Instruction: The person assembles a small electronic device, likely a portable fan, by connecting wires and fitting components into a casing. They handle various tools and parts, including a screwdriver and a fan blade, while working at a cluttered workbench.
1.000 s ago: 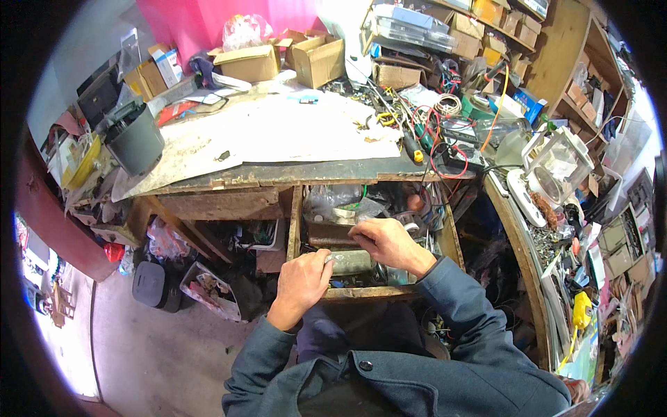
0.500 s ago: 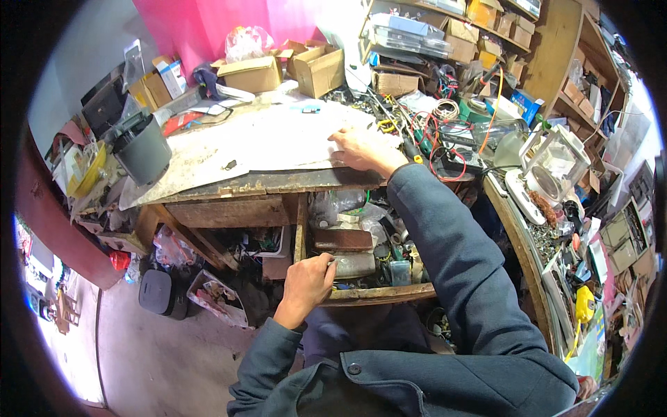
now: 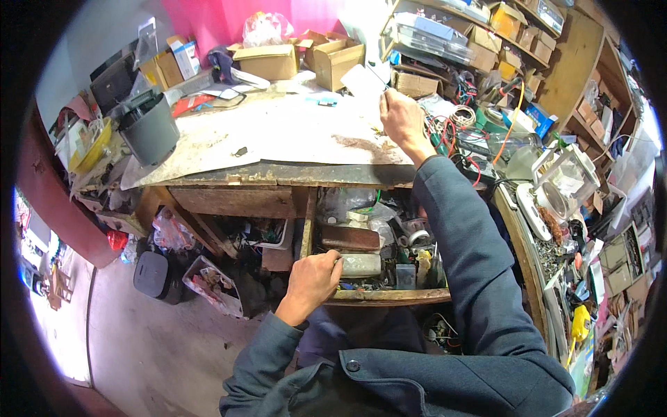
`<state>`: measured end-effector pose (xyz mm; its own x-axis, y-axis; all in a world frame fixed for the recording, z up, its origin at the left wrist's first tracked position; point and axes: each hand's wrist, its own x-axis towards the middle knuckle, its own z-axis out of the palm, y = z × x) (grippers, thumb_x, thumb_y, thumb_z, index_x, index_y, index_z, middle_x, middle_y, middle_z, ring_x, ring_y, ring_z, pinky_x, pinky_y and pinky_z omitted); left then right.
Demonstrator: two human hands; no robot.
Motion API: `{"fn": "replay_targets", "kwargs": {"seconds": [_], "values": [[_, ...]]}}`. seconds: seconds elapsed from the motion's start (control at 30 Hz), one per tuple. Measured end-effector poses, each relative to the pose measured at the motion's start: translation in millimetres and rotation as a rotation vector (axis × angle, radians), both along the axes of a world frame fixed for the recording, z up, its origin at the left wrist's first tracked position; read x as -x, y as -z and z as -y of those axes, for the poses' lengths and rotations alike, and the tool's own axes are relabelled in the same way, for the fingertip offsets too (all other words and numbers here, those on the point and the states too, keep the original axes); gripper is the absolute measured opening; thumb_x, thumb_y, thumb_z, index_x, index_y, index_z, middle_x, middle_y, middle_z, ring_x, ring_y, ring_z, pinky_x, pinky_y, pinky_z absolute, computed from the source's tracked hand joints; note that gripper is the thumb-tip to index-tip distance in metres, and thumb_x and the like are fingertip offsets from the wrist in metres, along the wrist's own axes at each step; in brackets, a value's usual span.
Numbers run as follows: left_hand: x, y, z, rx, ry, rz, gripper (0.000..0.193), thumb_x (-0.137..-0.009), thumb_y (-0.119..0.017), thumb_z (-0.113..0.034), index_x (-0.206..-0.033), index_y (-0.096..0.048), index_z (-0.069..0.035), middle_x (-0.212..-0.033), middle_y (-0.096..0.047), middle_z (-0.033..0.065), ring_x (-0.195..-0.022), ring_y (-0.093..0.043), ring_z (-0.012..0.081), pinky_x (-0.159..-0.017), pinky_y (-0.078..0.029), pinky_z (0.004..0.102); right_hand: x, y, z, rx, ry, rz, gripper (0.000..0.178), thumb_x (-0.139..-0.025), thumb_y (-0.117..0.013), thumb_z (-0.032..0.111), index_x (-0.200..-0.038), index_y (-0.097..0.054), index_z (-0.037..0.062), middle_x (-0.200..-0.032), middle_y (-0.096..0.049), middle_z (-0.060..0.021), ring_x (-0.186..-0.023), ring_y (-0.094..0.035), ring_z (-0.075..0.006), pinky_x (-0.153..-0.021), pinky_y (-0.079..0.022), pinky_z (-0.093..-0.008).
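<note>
One hand in the open drawer, the other up at the back of the workbench.

The left hand [image 3: 314,276] is closed on a pale rectangular box [image 3: 361,265] lying in the open wooden drawer [image 3: 389,297] under the workbench [image 3: 278,132]. The right hand [image 3: 401,117] pinches a white card [image 3: 363,80] above the workbench's far edge, near the cardboard boxes [image 3: 306,59].

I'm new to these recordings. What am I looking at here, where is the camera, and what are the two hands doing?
No machine here: a person works with bare hands, filmed by a fisheye camera on their head that looks down, so straight edges bend. The left hand rests in an open drawer full of odds and ends, beside a small pale box. The right hand is stretched over the worn workbench, holding a white card near its back. Cardboard boxes, a grey bin and tangled wires crowd the bench.
</note>
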<state>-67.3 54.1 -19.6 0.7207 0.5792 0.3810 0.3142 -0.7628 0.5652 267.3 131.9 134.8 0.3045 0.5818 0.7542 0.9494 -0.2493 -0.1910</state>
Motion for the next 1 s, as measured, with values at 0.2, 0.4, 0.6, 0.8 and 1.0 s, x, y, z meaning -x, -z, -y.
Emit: {"fn": "replay_targets", "kwargs": {"seconds": [0.2,0.4,0.6,0.8,1.0], "values": [[-2.8,-0.3,0.5,-0.033,0.017,0.008,0.019,-0.097,-0.065,-0.021,-0.09,-0.068,-0.004,-0.081,-0.072,0.0186,-0.077,-0.071,0.0396,-0.067,-0.056,0.0505,-37.0,-10.2,17.5,0.058,0.075,0.091,0.029,-0.1,-0.06,0.031,-0.093,-0.066,0.0042,-0.086,-0.071,-0.0229,-0.086,-0.072,-0.0429,-0.075,-0.056,-0.0529],[0.0,2.3,-1.1,-0.049,-0.001,-0.011,0.02,-0.098,-0.063,-0.022,-0.089,-0.067,-0.004,-0.08,-0.072,0.0191,-0.076,-0.072,0.0398,-0.066,-0.056,0.0515,-45.6,8.1,14.9,0.171,-0.06,0.159,0.029,-0.101,-0.059,0.029,-0.09,-0.066,0.0028,-0.086,-0.071,-0.0223,-0.084,-0.07,-0.043,-0.076,-0.055,-0.0527],[-0.6,1.4,-1.5,-0.018,-0.004,-0.038,0.019,-0.097,-0.065,-0.022,-0.095,-0.072,-0.005,-0.085,-0.073,0.0191,-0.08,-0.071,0.0414,-0.069,-0.055,0.0505,-52.0,11.2,10.5,0.113,-0.052,0.23,0.026,-0.101,-0.06,0.026,-0.091,-0.065,0.0026,-0.086,-0.07,-0.0215,-0.084,-0.07,-0.0419,-0.076,-0.055,-0.0523],[1.9,1.0,-1.5,-0.007,-0.01,-0.055,0.019,-0.097,-0.065,-0.022,-0.095,-0.072,-0.005,-0.086,-0.073,0.0193,-0.081,-0.071,0.0411,-0.07,-0.056,0.0506,-42.1,2.9,11.4,0.132,-0.015,0.38,0.015,-0.097,-0.061,0.017,-0.092,-0.065,0.004,-0.086,-0.069,-0.0196,-0.082,-0.073,-0.0374,-0.071,-0.057,-0.0482],[-0.8,1.4,-0.2,0.006,-0.001,-0.048,0.019,-0.097,-0.066,-0.022,-0.095,-0.072,-0.005,-0.086,-0.073,0.0194,-0.081,-0.071,0.0408,-0.07,-0.056,0.0503,-50.2,16.4,19.7,0.271,0.058,0.335,0.019,-0.093,-0.072,0.019,-0.104,-0.064,0.0054,-0.093,-0.069,-0.0201,-0.083,-0.07,-0.0408,-0.071,-0.056,-0.0501]]}}
